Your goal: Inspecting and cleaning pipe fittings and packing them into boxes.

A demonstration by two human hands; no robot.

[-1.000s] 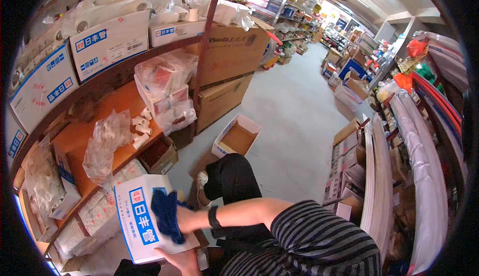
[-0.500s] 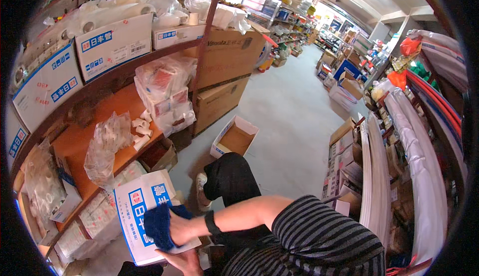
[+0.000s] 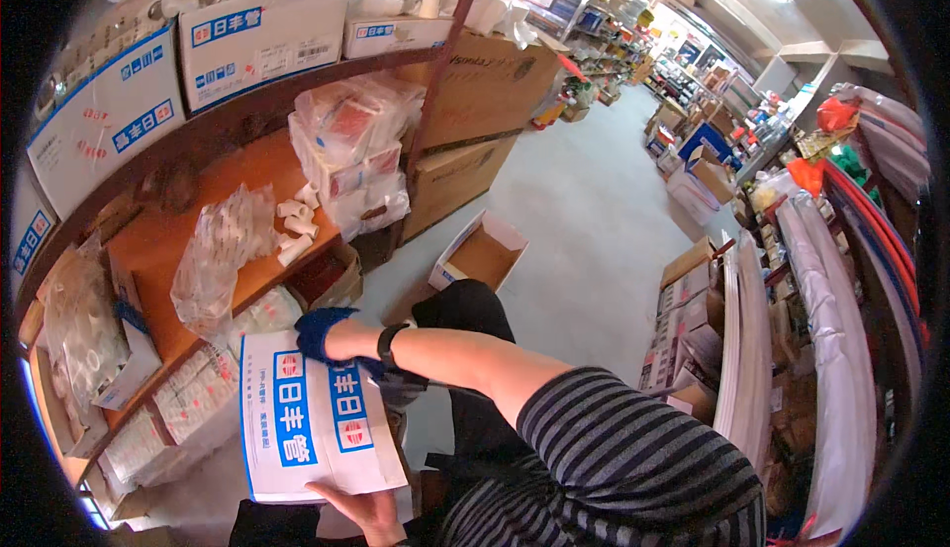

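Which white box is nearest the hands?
The box with the left hand at its lower edge, the right hand and blue cloth at its top; no hand touches the others.

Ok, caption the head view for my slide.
White carton: right hand holds blue cloth at its upper edge, left hand at the lower.

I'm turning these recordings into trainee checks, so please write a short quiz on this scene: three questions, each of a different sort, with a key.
1. Multiple choice: what does the right hand hold?
A) a hammer
B) a blue cloth
C) a paint brush

2. True or false: the left hand is at the lower edge of the white box nearest the hands.

3. Fill in the colour: the loose white pipe pieces lie on a shelf coloured ____.

Key: 1 B; 2 true; 3 orange.
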